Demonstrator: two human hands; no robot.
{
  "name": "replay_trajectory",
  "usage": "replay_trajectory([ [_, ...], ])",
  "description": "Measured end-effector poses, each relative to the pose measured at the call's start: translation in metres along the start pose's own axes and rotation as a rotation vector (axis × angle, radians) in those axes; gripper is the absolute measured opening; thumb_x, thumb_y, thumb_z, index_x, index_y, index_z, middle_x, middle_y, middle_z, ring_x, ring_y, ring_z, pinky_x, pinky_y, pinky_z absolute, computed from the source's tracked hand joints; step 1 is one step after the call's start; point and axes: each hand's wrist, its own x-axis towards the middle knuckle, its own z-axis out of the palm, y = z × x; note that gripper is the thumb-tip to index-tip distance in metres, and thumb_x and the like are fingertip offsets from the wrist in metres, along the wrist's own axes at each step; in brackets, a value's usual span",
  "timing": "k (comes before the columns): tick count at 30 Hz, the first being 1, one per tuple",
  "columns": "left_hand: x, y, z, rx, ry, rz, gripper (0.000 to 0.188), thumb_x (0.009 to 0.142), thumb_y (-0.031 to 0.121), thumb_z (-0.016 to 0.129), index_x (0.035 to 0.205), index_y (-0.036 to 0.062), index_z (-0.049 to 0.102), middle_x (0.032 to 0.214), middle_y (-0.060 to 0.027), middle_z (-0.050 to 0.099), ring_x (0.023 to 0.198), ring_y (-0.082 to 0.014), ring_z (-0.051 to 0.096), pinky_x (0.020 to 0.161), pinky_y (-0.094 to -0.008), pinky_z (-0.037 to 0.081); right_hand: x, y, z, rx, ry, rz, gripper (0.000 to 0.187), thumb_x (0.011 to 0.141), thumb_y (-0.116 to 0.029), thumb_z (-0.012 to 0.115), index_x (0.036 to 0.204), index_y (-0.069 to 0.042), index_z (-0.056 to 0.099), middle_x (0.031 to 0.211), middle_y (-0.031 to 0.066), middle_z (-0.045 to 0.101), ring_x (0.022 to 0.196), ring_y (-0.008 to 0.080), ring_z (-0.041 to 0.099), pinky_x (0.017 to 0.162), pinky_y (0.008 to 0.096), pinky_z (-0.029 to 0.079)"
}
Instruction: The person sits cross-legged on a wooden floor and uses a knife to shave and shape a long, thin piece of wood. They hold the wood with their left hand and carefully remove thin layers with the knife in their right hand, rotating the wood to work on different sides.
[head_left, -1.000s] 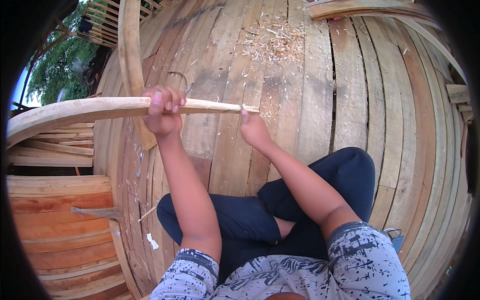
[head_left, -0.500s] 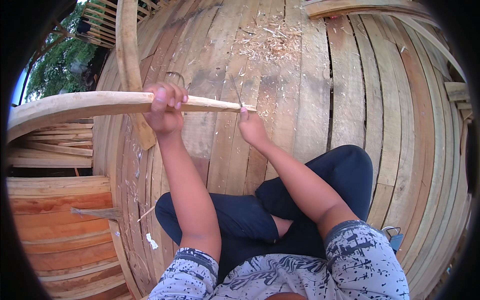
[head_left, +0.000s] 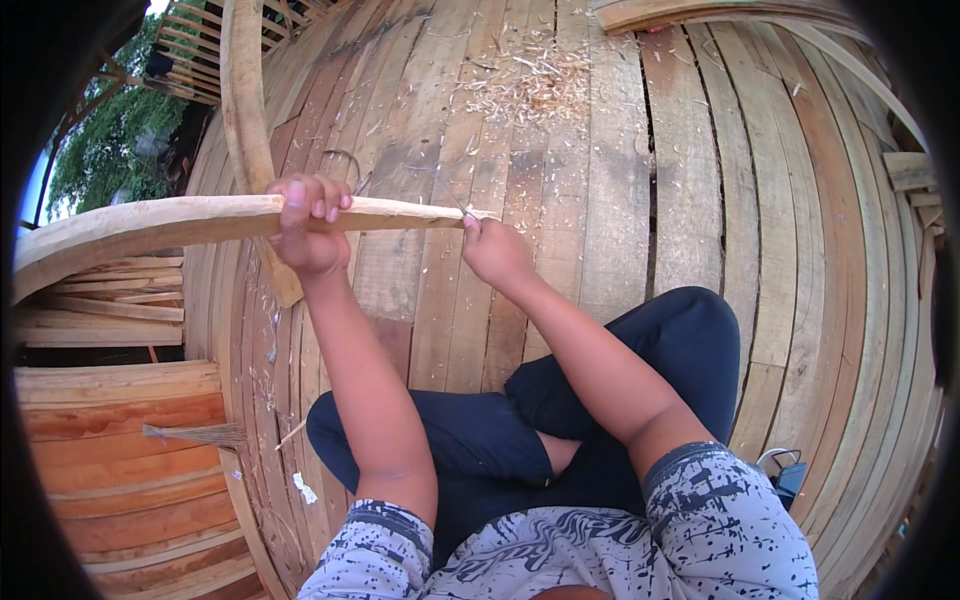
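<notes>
A long, pale piece of wood [head_left: 150,222] runs in from the left edge and tapers to a whittled tip in front of me. My left hand [head_left: 312,228] is wrapped around it partway along, fingers over the top. At the tapered end, my right hand [head_left: 500,252] is closed on a knife [head_left: 456,203]. Its thin blade slants up and left across the wood near the tip. The knife's handle is hidden inside the fist.
Wood shavings [head_left: 540,88] lie piled on the plank floor [head_left: 620,240] ahead. A curved timber [head_left: 245,120] stands beyond my left hand. At the lower left are a twig broom [head_left: 195,433] and stepped boards [head_left: 120,465]. A small dark-blue object [head_left: 791,476] sits by my right side.
The wood and both hands have shifted slightly left in view, and the wood sits a little lower. The knife blade has tilted from steep to flatter across the tip.
</notes>
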Motion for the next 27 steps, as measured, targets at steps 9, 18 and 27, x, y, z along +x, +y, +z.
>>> replay_trajectory([
  [9, -0.001, -0.001, 0.002, 0.013, 0.006, 0.026, 0.025, 0.087, 0.017, 0.064, 0.071, 0.0119, 0.046, 0.062, -0.0017, 0.043, 0.054, -0.0145, 0.043, 0.057, -0.0331, 0.041, -0.003, -0.005, -0.008, -0.180, 0.063, -0.028, 0.047, 0.098, -0.040, 0.047, 0.088, 0.001, 0.069, 0.079, 0.0242, 0.068, 0.078, 0.0412, 0.068, 0.070, 0.0513, 0.053],
  [18, -0.005, 0.003, -0.003, 0.015, -0.017, 0.038, 0.023, 0.088, 0.018, 0.063, 0.073, 0.0122, 0.046, 0.062, -0.0012, 0.042, 0.054, -0.0140, 0.042, 0.057, -0.0329, 0.041, 0.024, 0.009, -0.010, -0.061, 0.164, 0.145, 0.043, 0.099, -0.035, 0.047, 0.091, 0.002, 0.067, 0.088, 0.0266, 0.068, 0.084, 0.0432, 0.067, 0.077, 0.0521, 0.052],
  [27, -0.008, 0.003, -0.014, -0.002, -0.016, -0.008, 0.032, 0.093, 0.023, 0.060, 0.070, 0.0162, 0.039, 0.065, 0.0033, 0.036, 0.058, -0.0103, 0.039, 0.061, -0.0300, 0.037, 0.027, 0.018, 0.007, 0.114, 0.093, 0.067, 0.043, 0.098, -0.035, 0.050, 0.089, 0.003, 0.068, 0.086, 0.0296, 0.066, 0.085, 0.0456, 0.065, 0.079, 0.0530, 0.050],
])
